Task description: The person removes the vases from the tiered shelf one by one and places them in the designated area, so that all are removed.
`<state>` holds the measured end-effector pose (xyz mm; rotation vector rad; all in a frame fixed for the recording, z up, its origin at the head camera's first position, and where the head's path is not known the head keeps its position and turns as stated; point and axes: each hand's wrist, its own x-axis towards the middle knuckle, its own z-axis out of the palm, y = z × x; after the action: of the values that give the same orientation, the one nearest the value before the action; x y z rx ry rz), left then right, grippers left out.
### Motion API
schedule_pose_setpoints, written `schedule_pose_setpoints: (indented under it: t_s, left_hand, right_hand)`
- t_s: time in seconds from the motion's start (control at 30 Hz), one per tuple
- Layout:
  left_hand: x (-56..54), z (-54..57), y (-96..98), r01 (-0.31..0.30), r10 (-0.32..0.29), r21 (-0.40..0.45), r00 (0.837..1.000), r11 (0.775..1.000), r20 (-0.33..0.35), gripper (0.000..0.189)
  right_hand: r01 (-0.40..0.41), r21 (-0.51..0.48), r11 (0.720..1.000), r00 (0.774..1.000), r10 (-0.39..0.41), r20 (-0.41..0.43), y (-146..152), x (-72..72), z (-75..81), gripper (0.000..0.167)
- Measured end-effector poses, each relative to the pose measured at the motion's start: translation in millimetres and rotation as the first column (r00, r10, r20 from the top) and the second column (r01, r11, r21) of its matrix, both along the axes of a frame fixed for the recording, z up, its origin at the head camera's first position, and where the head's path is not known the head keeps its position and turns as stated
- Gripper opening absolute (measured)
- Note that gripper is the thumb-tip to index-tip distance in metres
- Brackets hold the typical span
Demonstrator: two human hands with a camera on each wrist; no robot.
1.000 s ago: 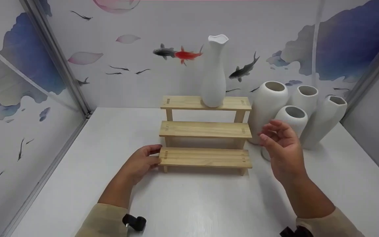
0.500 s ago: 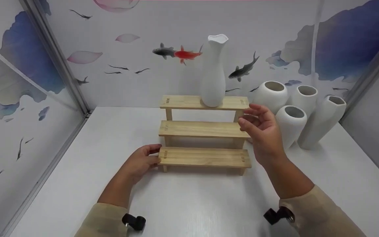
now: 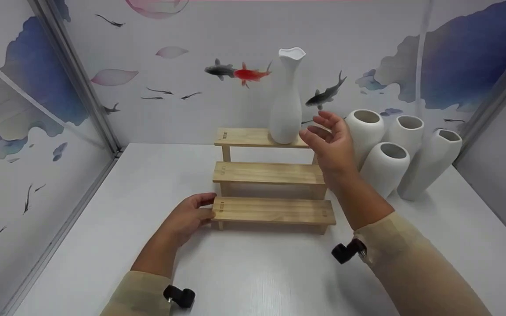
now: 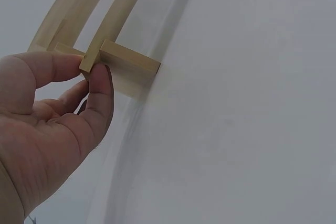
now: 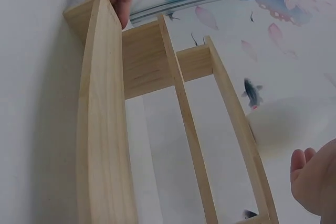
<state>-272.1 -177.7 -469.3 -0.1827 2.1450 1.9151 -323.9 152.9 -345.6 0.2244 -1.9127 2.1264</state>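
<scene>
A three-tier wooden display stand (image 3: 272, 210) stands on the white table. My left hand (image 3: 188, 219) pinches the left end of its lowest board between thumb and fingers; the left wrist view shows this hand (image 4: 58, 103) at the board's corner (image 4: 94, 56). On the top tier stands a tall white vase (image 3: 285, 105) with a wavy rim. My right hand (image 3: 333, 151) is raised in front of the stand's right end, just right of the vase's lower body, its fingers loosely bent with nothing in them. In the right wrist view the vase (image 5: 289, 127) is blurred beside that hand (image 5: 317, 182).
Several white vases are grouped right of the stand: a rounded one (image 3: 385, 169) in front, a taller one (image 3: 366, 131) partly behind my right hand, and an angular one (image 3: 431, 164) leaning to the right. Printed panels with fish wall in the table (image 3: 253, 281).
My right hand has moved left and up, away from the grouped vases to beside the vase on the top tier. The left hand has stayed on the lowest board.
</scene>
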Motion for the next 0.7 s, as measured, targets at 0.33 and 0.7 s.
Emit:
schedule_pose_setpoints:
  t_s: [0.33,0.7]
  left_hand:
    - [-0.1,2.3,1.6,-0.003,0.003,-0.012,1.0,1.0,0.009,0.057]
    - [1.2,1.8,1.4,-0.017,0.017,-0.023,1.0,1.0,0.021,0.055]
  right_hand:
    - [0.014,0.107,0.994,0.999,-0.018,0.044,-12.5,-26.9,9.5,0.081]
    - [-0.024,0.202,0.979,0.994,0.003,0.106,-17.4,-47.7,8.1,0.097]
